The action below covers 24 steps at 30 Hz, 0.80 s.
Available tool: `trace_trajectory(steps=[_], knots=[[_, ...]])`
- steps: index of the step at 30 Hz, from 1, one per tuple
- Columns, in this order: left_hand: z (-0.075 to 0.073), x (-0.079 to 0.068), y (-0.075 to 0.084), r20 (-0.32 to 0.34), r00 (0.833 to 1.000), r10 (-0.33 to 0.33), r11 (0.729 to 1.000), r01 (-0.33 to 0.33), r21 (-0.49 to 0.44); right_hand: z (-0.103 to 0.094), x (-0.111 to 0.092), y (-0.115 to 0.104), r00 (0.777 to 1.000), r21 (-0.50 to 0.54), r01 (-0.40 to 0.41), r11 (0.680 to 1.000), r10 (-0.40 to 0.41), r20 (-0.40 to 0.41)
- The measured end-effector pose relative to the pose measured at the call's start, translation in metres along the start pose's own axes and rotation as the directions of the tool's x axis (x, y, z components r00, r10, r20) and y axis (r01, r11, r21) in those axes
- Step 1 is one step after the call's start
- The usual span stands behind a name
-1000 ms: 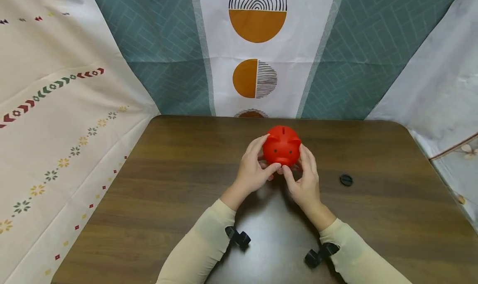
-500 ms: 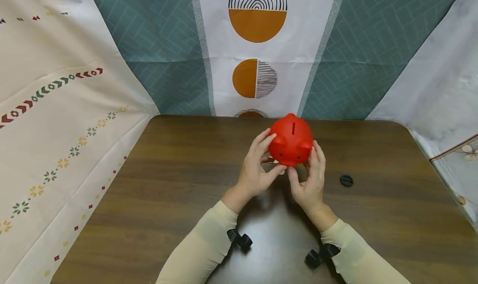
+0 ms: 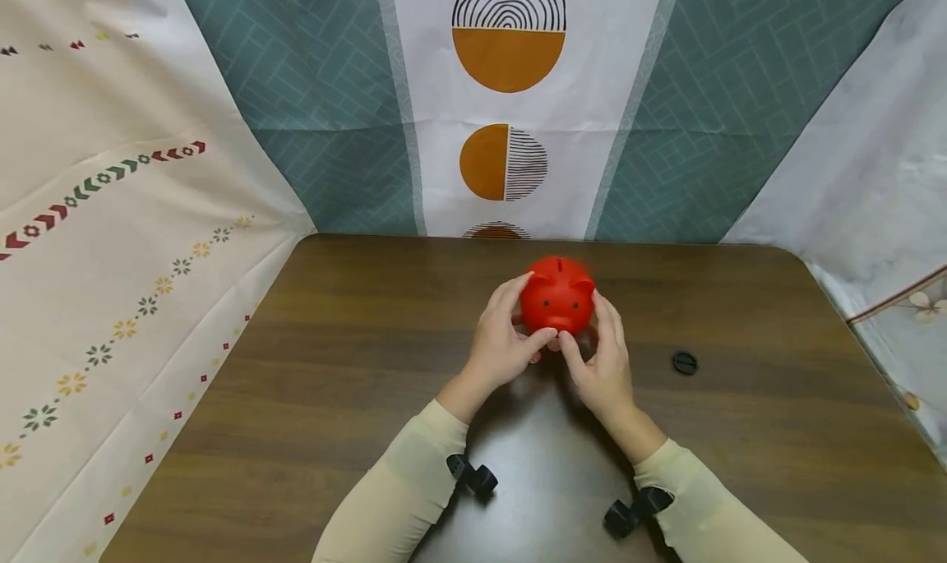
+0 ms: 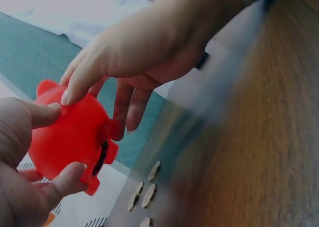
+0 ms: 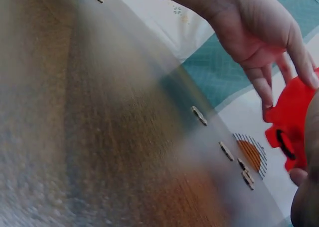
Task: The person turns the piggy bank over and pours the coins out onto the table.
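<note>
A red piggy bank (image 3: 558, 296) is held above the table, its face toward me and the coin slot on top. My left hand (image 3: 497, 341) grips its left side, with the thumb near the snout. On the opposite side my right hand (image 3: 602, 366) grips it, and the two thumbs nearly meet. In the left wrist view a dark round opening (image 4: 102, 158) shows on the bank's underside. Several coins (image 4: 148, 195) appear below the bank there; they also show in the right wrist view but are hidden from the head view.
A round black plug (image 3: 684, 362) lies on the brown wooden table (image 3: 333, 399), right of the hands. Patterned cloths (image 3: 318, 119) hang behind the table and on both sides. Each wrist carries a small black camera, the left one (image 3: 473, 477) close above the table.
Both hands raised the piggy bank and tipped its top toward me, shifting right. It is now lower again, near its first position. Both hands keep their grip; the plug stays on the table.
</note>
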<state>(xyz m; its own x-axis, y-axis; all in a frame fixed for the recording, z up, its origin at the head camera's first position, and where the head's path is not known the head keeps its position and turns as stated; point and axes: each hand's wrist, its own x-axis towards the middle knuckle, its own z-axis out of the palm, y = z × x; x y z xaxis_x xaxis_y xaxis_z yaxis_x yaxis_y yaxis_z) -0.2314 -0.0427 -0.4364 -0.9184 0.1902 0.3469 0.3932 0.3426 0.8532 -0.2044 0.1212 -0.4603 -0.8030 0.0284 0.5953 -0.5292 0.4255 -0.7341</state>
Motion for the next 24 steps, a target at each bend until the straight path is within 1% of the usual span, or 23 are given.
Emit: trace_trajectory(steps=[2,3,4,5,6,7,8,9,10,11,12,13,14,15,16,17,18,19,22,24], knots=[[0.001,0.0,-0.003,-0.006,1.0,-0.029,0.996,0.03,0.078,0.002,-0.001,0.008,0.997,0.002,-0.068,0.998,0.068,0.042],[0.001,0.0,-0.004,-0.009,0.999,-0.037,0.993,0.038,0.113,0.001,-0.001,0.008,0.994,0.006,-0.092,0.996,0.091,0.058],[0.001,0.0,-0.005,-0.013,0.999,-0.038,0.991,0.039,0.131,0.001,0.0,0.005,0.992,0.013,-0.109,0.994,0.108,0.066],[0.001,0.0,-0.006,-0.015,1.0,-0.02,0.991,0.022,0.134,0.0,0.001,0.002,0.993,0.024,-0.099,0.995,0.097,0.059],[0.002,0.0,-0.007,-0.02,1.0,0.017,0.993,-0.014,0.116,-0.001,0.001,-0.003,0.998,0.039,-0.06,0.997,0.058,0.034],[0.0,-0.001,-0.002,-0.027,0.997,0.071,0.994,-0.068,0.081,-0.001,0.002,-0.002,1.0,0.056,0.0,0.998,0.0,-0.005],[-0.001,-0.002,0.004,-0.038,0.988,0.147,0.989,-0.146,0.039,-0.002,0.003,-0.007,0.996,0.073,0.08,0.994,-0.076,-0.054],[-0.002,-0.002,0.006,-0.046,0.975,0.218,0.976,-0.219,0.003,-0.003,0.005,-0.012,0.982,0.071,0.162,0.984,-0.154,-0.106],[-0.002,-0.001,0.008,-0.05,0.96,0.274,0.96,-0.276,-0.039,-0.004,0.006,-0.012,0.966,0.065,0.223,0.973,-0.212,-0.144],[-0.002,0.0,0.01,-0.049,0.951,0.306,0.949,-0.309,-0.07,-0.004,0.007,-0.013,0.954,0.058,0.262,0.963,-0.249,-0.166],[-0.002,0.001,0.011,-0.048,0.95,0.308,0.947,-0.311,-0.083,-0.004,0.008,-0.014,0.951,0.059,0.27,0.961,-0.257,-0.171],[-0.003,0.001,0.012,-0.043,0.958,0.284,0.955,-0.287,-0.074,-0.005,0.008,-0.014,0.961,0.073,0.242,0.968,-0.229,-0.154],[-0.002,0.002,0.006,-0.032,0.971,0.238,0.969,-0.24,-0.06,-0.006,0.008,-0.018,0.975,0.084,0.196,0.977,-0.185,-0.121],[-0.001,0.003,-0.001,-0.013,0.986,0.167,0.984,-0.167,-0.054,-0.006,0.007,-0.016,0.988,0.087,0.135,0.987,-0.128,-0.081],[-0.001,0.003,-0.003,0.005,0.995,0.102,0.994,-0.102,-0.049,-0.006,0.006,-0.014,0.997,0.085,0.071,0.994,-0.067,-0.044],[-0.001,0.003,-0.006,0.018,0.998,0.054,0.998,-0.053,-0.039,-0.006,0.006,-0.013,1.0,0.084,0.022,0.996,-0.02,-0.019],[-0.001,0.002,-0.008,0.025,0.999,0.024,0.999,-0.024,-0.028,-0.006,0.005,-0.012,1.0,0.087,-0.008,0.996,0.009,-0.003],[0.0,0.002,-0.009,0.03,1.0,0.01,1.0,-0.009,-0.027,-0.006,0.004,-0.011,1.0,0.089,-0.026,0.996,0.026,0.006],[0.003,0.002,-0.01,0.036,0.999,0.001,0.999,0.0,-0.036,-0.008,0.004,-0.009,0.999,0.091,-0.047,0.995,0.046,0.012],[0.005,0.002,-0.011,0.038,0.999,-0.012,1.0,0.013,-0.022,-0.01,0.004,-0.009,0.998,0.092,-0.062,0.994,0.061,0.022]])
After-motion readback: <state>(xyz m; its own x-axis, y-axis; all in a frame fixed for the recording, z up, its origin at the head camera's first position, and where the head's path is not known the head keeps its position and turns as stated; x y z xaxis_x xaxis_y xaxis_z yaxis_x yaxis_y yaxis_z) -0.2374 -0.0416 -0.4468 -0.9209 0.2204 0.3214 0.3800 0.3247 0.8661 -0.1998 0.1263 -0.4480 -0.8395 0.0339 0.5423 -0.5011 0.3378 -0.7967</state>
